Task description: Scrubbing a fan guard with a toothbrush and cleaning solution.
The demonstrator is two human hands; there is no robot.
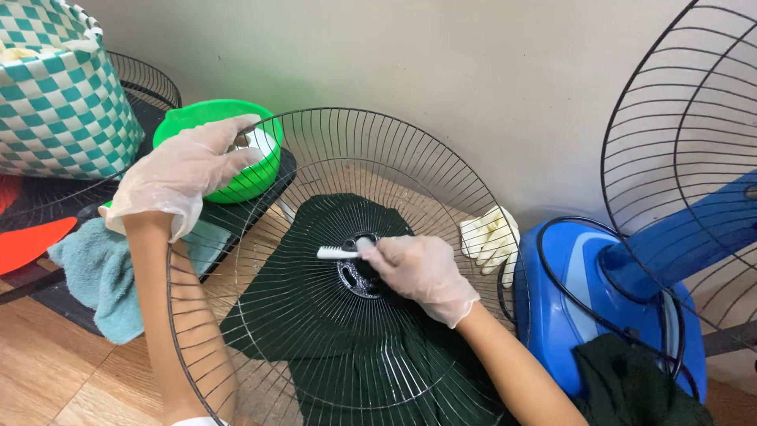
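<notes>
A wire fan guard [260, 315] stands tilted on the wooden floor [47, 371], over a dark green cloth [315, 331] spread beneath it. The gloved right hand [422, 272] is clenched around a white toothbrush [337, 252], its bristled head lying against the guard's black centre hub [355, 276]. The gloved left hand [185, 173] reaches over the guard's upper left rim, its fingers bent over the edge of a green bowl [252, 177]. A teal towel [102, 276] lies below that bowl. To the right stands a blue fan base [568, 315]; a checked bag [63, 102] sits farthest left.
</notes>
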